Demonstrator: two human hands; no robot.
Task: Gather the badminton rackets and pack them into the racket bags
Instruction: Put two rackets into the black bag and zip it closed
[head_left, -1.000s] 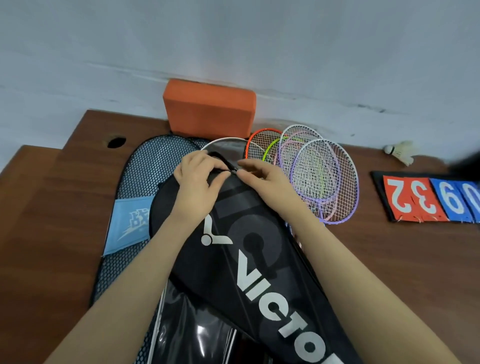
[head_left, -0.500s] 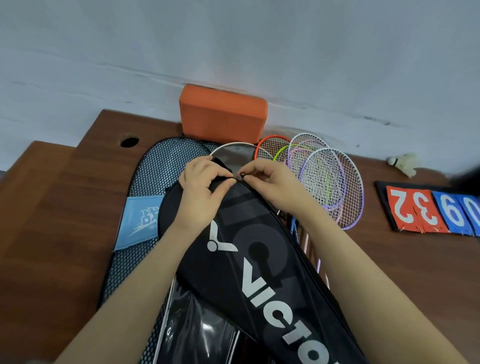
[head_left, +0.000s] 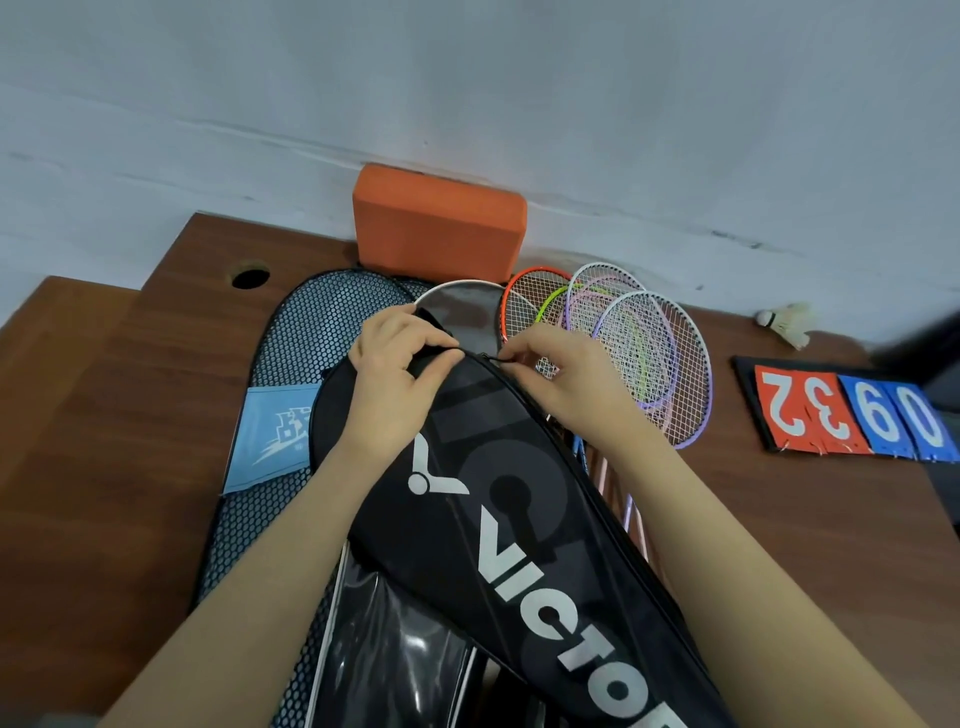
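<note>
Two hands meet at the top end of a black racket bag that lies slanted on the brown table: the left hand curls its fingers and thumb round the bag's top edge, and the right hand pinches the small zipper pull beside it. Just right of the bag, a bunch of rackets with orange, green, pink, purple and white rims lies fanned out on the table, and a black mesh bag with a blue tag lies under the black bag on its left. An orange block stands by the wall, and a shuttlecock and number cards sit far to the right.
</note>
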